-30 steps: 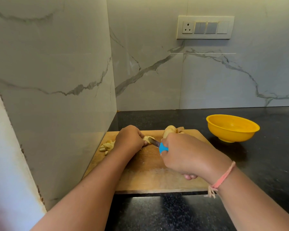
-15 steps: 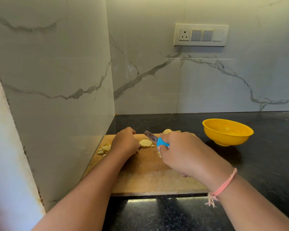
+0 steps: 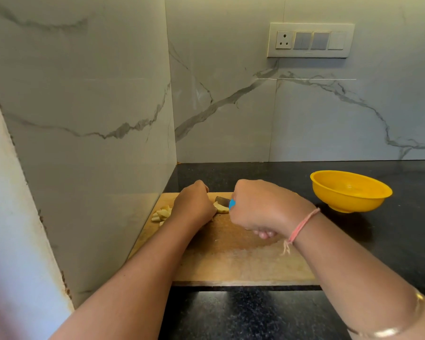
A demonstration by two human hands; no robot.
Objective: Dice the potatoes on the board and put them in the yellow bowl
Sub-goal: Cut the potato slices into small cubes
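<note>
Head view: left hand (image 3: 194, 204) holds the potato (image 3: 221, 208), right hand (image 3: 265, 204) grips the knife (image 3: 222, 200); slice evenly, clear of knuckles

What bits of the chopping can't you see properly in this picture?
Head view only:
Blue-handled knife: handle mostly buried in the right hand.
Pale potato piece: partly covered by the left hand gripping it.
Yellow plastic bowl: near inner wall hidden behind its own rim.
Wooden chopping board: far corner blocked by the right hand.
</note>
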